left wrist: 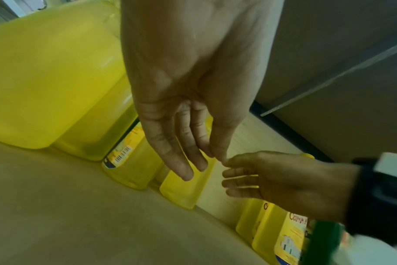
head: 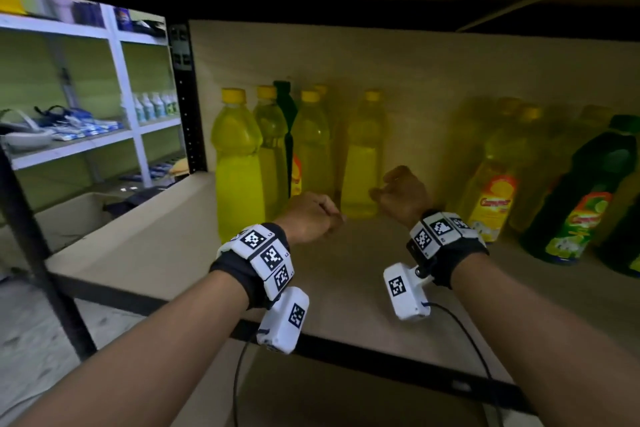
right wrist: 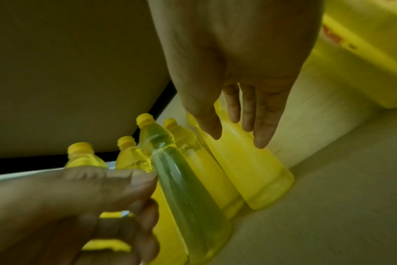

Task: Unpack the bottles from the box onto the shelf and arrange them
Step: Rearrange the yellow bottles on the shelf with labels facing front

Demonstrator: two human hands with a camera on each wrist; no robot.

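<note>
Place: storeroom (or shop) | stocked metal shelving (head: pixel 124 87) | rows of bottles (head: pixel 239 156)

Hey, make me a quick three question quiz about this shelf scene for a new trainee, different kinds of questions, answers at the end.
1. True or false: the left hand has a grip on a bottle.
2. Multiple choice: the dark green bottle with the lime label stands at the shelf's A) left end, B) middle, C) right side.
3. Fill in: the bottle standing alone between the two hands has a ____ cap.

Key
1. False. In the left wrist view its fingers are straight and hold nothing; the right hand is empty too.
2. C.
3. Yellow.
</note>
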